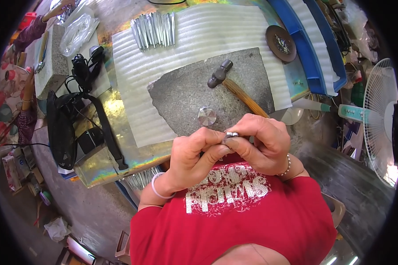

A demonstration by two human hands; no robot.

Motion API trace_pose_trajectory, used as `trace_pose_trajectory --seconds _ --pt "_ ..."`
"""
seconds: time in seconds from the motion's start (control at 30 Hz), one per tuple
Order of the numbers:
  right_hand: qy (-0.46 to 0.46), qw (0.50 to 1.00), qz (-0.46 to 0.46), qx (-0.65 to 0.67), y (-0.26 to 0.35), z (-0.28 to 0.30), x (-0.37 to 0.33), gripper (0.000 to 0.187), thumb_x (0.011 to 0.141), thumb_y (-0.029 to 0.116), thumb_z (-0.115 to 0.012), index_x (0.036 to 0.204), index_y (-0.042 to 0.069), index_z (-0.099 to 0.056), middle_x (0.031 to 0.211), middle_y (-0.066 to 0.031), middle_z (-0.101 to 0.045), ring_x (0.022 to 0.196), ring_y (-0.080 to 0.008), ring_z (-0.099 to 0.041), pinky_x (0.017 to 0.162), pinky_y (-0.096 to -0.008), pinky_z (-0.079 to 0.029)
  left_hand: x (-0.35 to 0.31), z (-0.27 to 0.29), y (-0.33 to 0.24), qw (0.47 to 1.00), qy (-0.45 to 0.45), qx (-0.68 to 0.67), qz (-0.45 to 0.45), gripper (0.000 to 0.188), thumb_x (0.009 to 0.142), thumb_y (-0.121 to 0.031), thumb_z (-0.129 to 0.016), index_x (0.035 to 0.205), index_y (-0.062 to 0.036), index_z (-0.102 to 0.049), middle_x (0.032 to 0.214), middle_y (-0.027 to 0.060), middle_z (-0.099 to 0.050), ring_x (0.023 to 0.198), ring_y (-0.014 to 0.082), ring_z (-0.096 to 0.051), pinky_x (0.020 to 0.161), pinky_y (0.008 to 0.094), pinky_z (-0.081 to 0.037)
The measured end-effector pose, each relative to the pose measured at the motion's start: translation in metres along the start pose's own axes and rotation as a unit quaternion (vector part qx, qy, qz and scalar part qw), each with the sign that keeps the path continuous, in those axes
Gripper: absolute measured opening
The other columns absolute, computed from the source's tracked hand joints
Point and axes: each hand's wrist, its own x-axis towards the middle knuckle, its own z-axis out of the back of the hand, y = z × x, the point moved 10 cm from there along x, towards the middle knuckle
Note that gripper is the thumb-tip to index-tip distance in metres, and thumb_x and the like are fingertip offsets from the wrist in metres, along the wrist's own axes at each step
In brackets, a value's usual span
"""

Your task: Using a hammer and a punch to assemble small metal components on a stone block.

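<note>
Close to my chest, my left hand (197,152) and my right hand (265,143) meet, thumbs and forefingers pinched on a small silver metal piece (231,134). Fingers cover most of it, so its full shape is hidden. Just beyond them a shiny round metal disc (207,116) rests on a rough grey stone slab (177,95). A hammer (245,98) lies across the slab's right side, its head pointing away and its wooden handle running toward my right hand. Farther off, a row of thin silver metal strips (154,30) lies on white foam sheeting (132,97).
A brown round dish (274,51) holds small metal bits beside a long blue tray (307,53). Black straps and a cable (82,73) lie at the left, near a stone block (53,66). A white fan (380,115) stands right. Another person's sleeve (31,35) shows far left.
</note>
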Motion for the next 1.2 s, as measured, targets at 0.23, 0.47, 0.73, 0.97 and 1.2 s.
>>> trace_pose_trajectory --seconds 0.23,0.47,0.73,0.97,1.2 --pt "-0.004 1.000 0.013 -0.026 0.002 -0.002 -0.003 0.012 0.079 0.002 -0.068 0.086 -0.002 -0.059 0.065 -0.0090 -0.059 0.055 -0.0184 -0.061 0.047 -0.0262 -0.045 -0.004 -0.001 0.000 1.000 -0.003 0.001 0.024 0.011 0.084 -0.003 -0.065 0.092 -0.0005 -0.058 0.074 0.0094 -0.065 0.065 0.0105 -0.065 0.056 0.0225 -0.049" --pt "-0.002 0.996 -0.066 0.052 -0.011 -0.004 -0.007 0.013 0.080 0.003 -0.068 0.085 -0.002 -0.057 0.064 -0.0069 -0.059 0.054 -0.0115 -0.060 0.046 -0.0235 -0.045 0.001 -0.005 -0.010 0.999 0.013 -0.037 0.011 0.008 0.086 -0.003 -0.062 0.092 0.0008 -0.059 0.075 0.0084 -0.066 0.068 0.0112 -0.066 0.057 0.0224 -0.050" --pt "0.001 0.999 -0.039 0.024 -0.007 -0.003 -0.005 0.014 0.080 0.003 -0.069 0.085 -0.002 -0.057 0.064 -0.0068 -0.060 0.054 -0.0105 -0.060 0.046 -0.0224 -0.044 -0.003 -0.003 -0.006 1.000 0.003 -0.009 0.015 0.008 0.086 -0.004 -0.062 0.092 -0.0002 -0.059 0.074 0.0079 -0.066 0.063 0.0107 -0.064 0.055 0.0227 -0.048" --pt "-0.002 0.988 -0.131 0.081 -0.027 -0.008 -0.013 0.011 0.084 0.004 -0.064 0.082 -0.002 -0.056 0.059 -0.0045 -0.059 0.052 -0.0067 -0.059 0.044 -0.0215 -0.044 -0.005 -0.007 0.010 0.996 0.005 -0.022 0.086 0.007 0.088 -0.004 -0.059 0.086 -0.0011 -0.053 0.069 0.0073 -0.065 0.061 0.0085 -0.061 0.053 0.0220 -0.047" --pt "-0.004 0.916 -0.293 0.276 -0.066 -0.023 -0.016 0.012 0.089 0.008 -0.060 0.081 0.000 -0.054 0.063 -0.0015 -0.057 0.049 -0.0029 -0.051 0.041 -0.0161 -0.036 -0.003 -0.004 0.027 0.982 0.018 -0.102 0.158 0.012 0.090 -0.007 -0.059 0.088 0.0018 -0.051 0.066 0.0024 -0.060 0.063 0.0036 -0.055 0.055 0.0197 -0.045"
